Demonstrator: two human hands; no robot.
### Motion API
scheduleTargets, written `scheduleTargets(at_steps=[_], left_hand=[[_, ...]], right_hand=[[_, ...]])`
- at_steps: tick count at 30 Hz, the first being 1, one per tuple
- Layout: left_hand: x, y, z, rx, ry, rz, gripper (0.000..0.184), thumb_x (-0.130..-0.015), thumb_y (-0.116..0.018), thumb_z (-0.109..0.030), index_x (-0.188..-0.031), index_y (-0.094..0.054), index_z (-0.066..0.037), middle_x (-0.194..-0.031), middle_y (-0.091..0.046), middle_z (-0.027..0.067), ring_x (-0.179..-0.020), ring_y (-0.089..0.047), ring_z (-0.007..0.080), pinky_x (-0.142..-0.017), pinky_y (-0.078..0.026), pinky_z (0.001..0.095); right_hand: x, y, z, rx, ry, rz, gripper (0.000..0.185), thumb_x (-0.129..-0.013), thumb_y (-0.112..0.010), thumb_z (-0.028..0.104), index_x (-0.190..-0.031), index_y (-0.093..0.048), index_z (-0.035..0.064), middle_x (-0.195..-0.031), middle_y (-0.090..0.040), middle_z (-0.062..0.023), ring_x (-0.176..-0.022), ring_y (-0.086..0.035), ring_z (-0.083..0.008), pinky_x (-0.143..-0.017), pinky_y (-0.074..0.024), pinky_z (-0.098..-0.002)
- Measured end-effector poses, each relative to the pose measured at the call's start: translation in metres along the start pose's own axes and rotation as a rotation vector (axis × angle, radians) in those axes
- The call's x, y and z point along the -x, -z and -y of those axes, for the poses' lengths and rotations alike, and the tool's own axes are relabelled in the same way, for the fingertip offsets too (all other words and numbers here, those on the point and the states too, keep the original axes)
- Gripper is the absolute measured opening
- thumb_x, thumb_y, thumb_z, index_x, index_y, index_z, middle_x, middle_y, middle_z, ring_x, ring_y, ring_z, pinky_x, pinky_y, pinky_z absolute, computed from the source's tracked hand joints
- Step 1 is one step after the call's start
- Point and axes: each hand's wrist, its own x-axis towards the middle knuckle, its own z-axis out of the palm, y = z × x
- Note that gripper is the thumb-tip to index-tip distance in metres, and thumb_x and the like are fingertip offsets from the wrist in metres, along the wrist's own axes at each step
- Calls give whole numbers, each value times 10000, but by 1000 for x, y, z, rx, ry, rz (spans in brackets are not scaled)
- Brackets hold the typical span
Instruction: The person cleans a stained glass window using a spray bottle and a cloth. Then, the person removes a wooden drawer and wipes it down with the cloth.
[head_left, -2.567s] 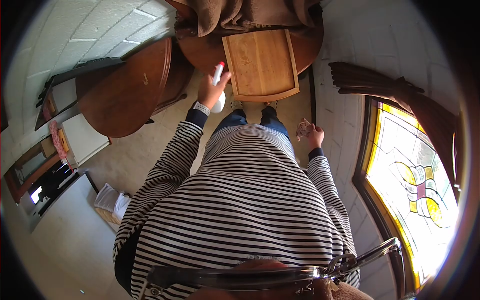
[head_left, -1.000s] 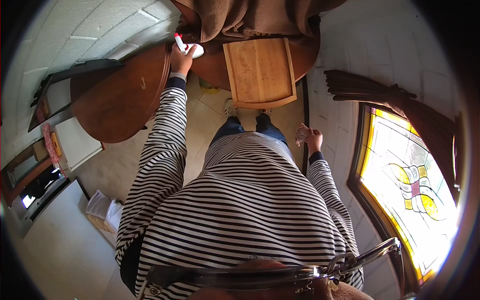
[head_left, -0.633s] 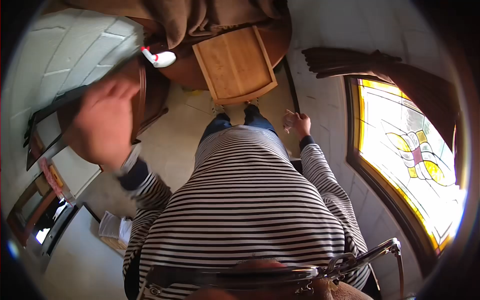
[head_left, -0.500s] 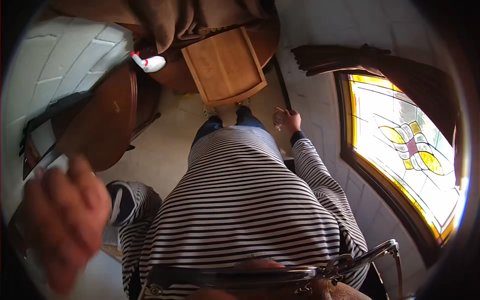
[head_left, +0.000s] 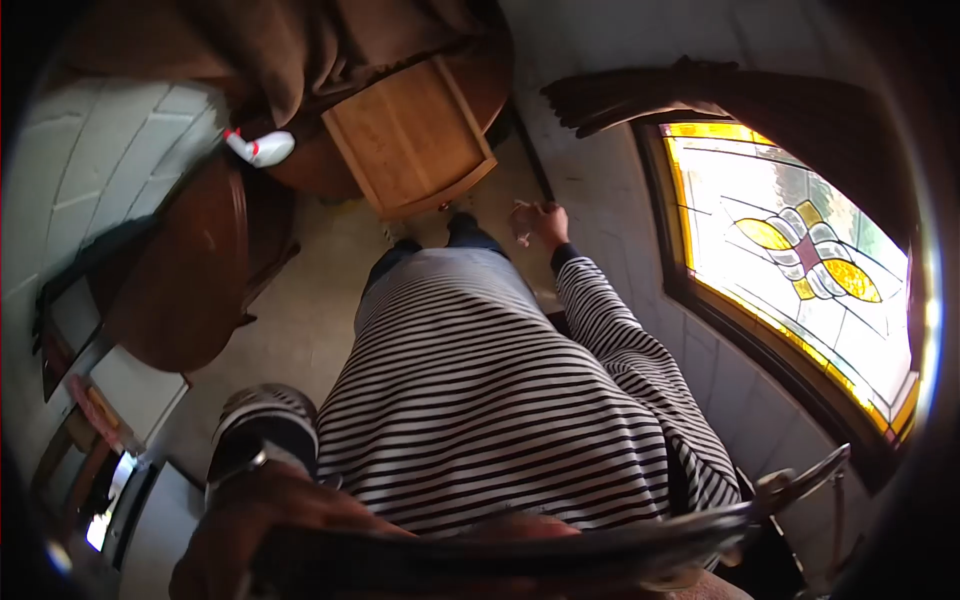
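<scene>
My left hand (head_left: pixel 275 505), with a watch (head_left: pixel 245 463) at its wrist, is raised to my face at the lower left. It is closed at the dark frame of the eyeglasses (head_left: pixel 640 548), whose edge hides most of its fingers. The glasses look blurred and tilted. Down by my right side, my right hand (head_left: pixel 547 226) has its fingers curled around a small clear object (head_left: pixel 520 222). What kind of object this is, I cannot make out.
Ahead stands a wooden tray (head_left: pixel 410 135) on a dark round table, beside a white bottle-shaped thing (head_left: pixel 270 149) with red bands. A brown wooden table (head_left: pixel 185 265) is on the left. The stained-glass window (head_left: pixel 790 250) and brick wall line the right.
My left hand has come from the far left in to the glasses, which have shifted right and up. The room has slid slightly left in view. My right hand keeps the clear object.
</scene>
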Motion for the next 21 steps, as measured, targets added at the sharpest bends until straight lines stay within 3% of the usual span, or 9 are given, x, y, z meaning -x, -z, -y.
scheduleTargets(at_steps=[2,7,10,11,14,15,18,19,21], left_hand=[[-4,4,3,182,5,24,70,-1124,-659,-176,-1104,-706,-130,-1086,-756,26,-1027,-746,199,-1013,-628,378],[-30,44,58,716,-224,393,85,-1090,-718,-122,-1007,-701,-124,-1037,-756,28,-990,-735,191,-993,-619,348],[-46,63,61,560,-304,535,118,-1043,-781,-85,-956,-703,-103,-965,-764,7,-950,-731,168,-912,-611,328],[-28,45,43,527,-264,324,104,-1044,-783,-93,-962,-719,-102,-965,-770,5,-948,-734,165,-892,-611,330],[-22,57,92,484,-573,376,42,-1054,-785,-144,-1089,-764,-150,-1013,-780,10,-974,-735,168,-890,-604,347],[-17,53,71,443,-510,401,80,-1063,-775,-154,-1141,-763,-167,-1035,-787,12,-999,-735,173,-918,-597,348],[-48,84,101,572,-861,578,273,-1050,-758,-184,-1320,-726,-158,-1187,-771,33,-1109,-712,160,-993,-533,312],[-45,84,131,674,-1251,311,214,-996,-785,-149,-1204,-740,-128,-1101,-704,1,-1009,-670,116,-860,-527,288],[-48,76,141,626,-1555,23,238,-946,-813,-107,-1171,-734,-111,-1075,-651,12,-962,-647,114,-758,-546,293]], right_hand=[[0,5,1,-41,-119,74,366,-999,-806,321,-1030,-811,-43,-922,-812,-241,-890,-815,-376,-816,-623,-459],[-1,4,-6,34,-81,31,371,-996,-808,342,-1046,-826,-25,-977,-821,-242,-945,-815,-392,-850,-628,-473],[1,3,-5,100,-56,-17,405,-1013,-807,398,-1034,-828,-6,-962,-827,-231,-926,-814,-402,-824,-621,-473],[5,7,4,71,-88,8,372,-993,-814,345,-1046,-827,-23,-998,-821,-246,-970,-809,-408,-876,-631,-485],[9,15,17,93,-91,42,369,-991,-816,345,-1039,-827,-20,-996,-819,-243,-964,-807,-411,-873,-631,-483],[5,12,13,81,-83,29,369,-992,-816,346,-1036,-826,-19,-994,-819,-242,-961,-807,-412,-868,-630,-483],[4,6,6,55,-73,18,367,-995,-814,349,-1027,-824,-17,-988,-818,-236,-952,-805,-411,-854,-626,-483],[4,9,9,49,-77,21,366,-996,-813,349,-1023,-823,-15,-985,-818,-234,-948,-804,-410,-850,-625,-483],[6,10,1,18,-78,13,362,-999,-810,348,-1017,-821,-13,-976,-816,-232,-942,-803,-410,-843,-621,-484]])
